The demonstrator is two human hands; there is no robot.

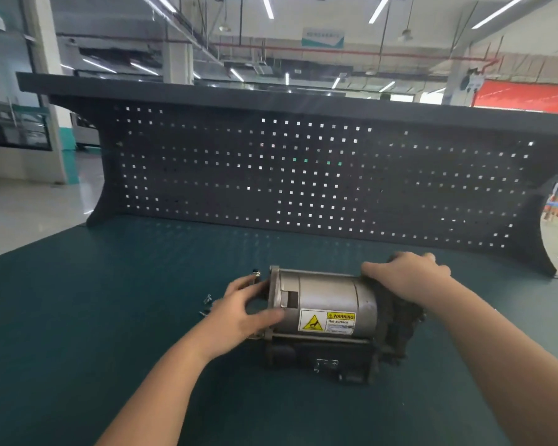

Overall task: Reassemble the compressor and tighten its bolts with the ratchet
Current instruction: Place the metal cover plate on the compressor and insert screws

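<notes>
The compressor (327, 312) lies on its side on the green table (110, 300), silver motor housing uppermost; my right hand (406, 273) clamps over its dark head end to steady it, I judge; my left hand (239, 312) rests at the flanged end, fingers loosely curved, apparently seating that end. Loose bolts (207, 302) lie just left of it, near my left hand; no ratchet is visible; a pegboard (303, 175) stands behind.

Compressor (326, 313) is lying on its side on the bench (110, 317), well in front of the pegboard (303, 175). Left hand (239, 313) is resting at its left end, right hand (409, 272) over its right end. Bolts (207, 299) are lying just left of the left hand.
</notes>
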